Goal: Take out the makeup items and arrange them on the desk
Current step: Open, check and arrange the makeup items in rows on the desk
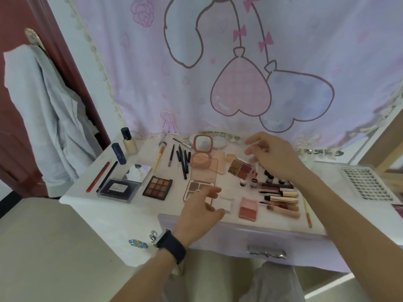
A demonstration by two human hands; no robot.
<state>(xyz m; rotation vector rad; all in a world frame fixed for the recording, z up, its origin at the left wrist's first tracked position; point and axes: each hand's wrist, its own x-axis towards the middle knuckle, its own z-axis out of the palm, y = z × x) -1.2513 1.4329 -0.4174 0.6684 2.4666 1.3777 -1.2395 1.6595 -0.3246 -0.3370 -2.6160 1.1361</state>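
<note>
Two hands tidy: the right hand [272,158] pinches a thin stick [254,144] to place it, while the left hand [201,207] hovers with open fingers, ready.

Head camera, looking down, desk [122,216] close

Both forearms are bare. A broad dark wristband [172,245], perhaps a watch strap, with a silver metal clasp [153,236], sits behind the left hand [201,207]. Pale grey trousers [277,282] show below.
</note>
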